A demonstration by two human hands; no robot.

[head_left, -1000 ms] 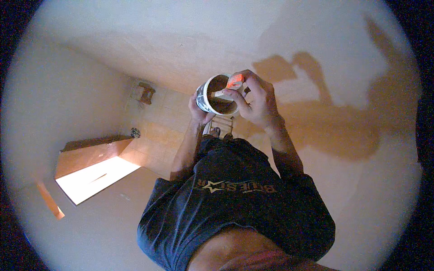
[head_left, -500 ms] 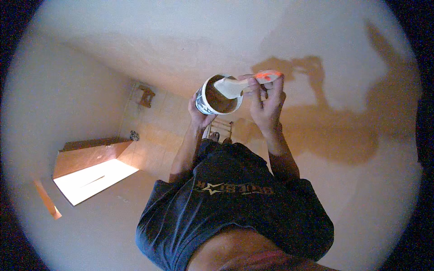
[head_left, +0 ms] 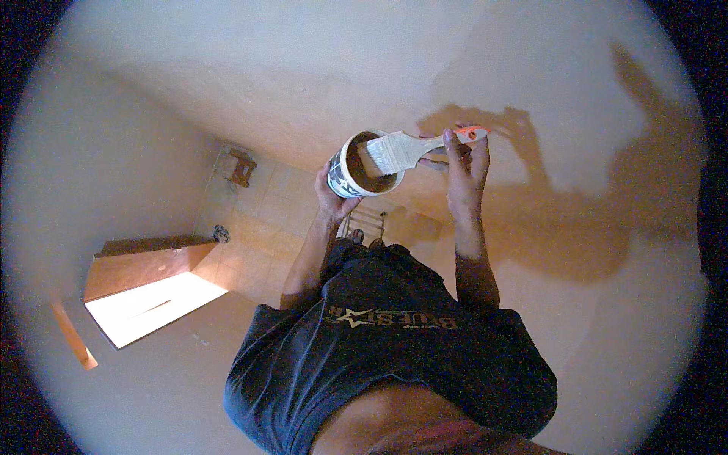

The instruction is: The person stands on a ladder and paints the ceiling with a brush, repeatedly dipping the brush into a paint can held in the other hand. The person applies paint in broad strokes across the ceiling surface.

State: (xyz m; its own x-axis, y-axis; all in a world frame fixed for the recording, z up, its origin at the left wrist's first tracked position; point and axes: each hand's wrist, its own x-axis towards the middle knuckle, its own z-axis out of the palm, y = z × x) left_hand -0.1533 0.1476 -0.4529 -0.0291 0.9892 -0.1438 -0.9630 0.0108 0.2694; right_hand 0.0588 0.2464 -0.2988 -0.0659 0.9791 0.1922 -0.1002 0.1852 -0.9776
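Observation:
My left hand [head_left: 331, 196] grips a white paint bucket [head_left: 342, 179] with a dark label, tilted so its brown-looking interior shows. My right hand [head_left: 466, 171] holds a wide paintbrush [head_left: 409, 149] with an orange-and-pale handle, lying nearly sideways. Its pale bristles are over the bucket's mouth, partly inside it; whether they touch the rim I cannot tell.
A pale wall [head_left: 303, 83] rises ahead, with my shadow at the right. Below me are a ladder [head_left: 368, 214], my feet [head_left: 356, 235] and a tiled floor [head_left: 262, 208]. Farther left are a small wooden object [head_left: 241, 171], a dark round item [head_left: 221, 233] and an open doorway [head_left: 152, 303].
My right hand has moved rightward with the brush, which has swung from deeper in the bucket to nearly sideways, its bristles more visible. My left hand has stayed on the bucket.

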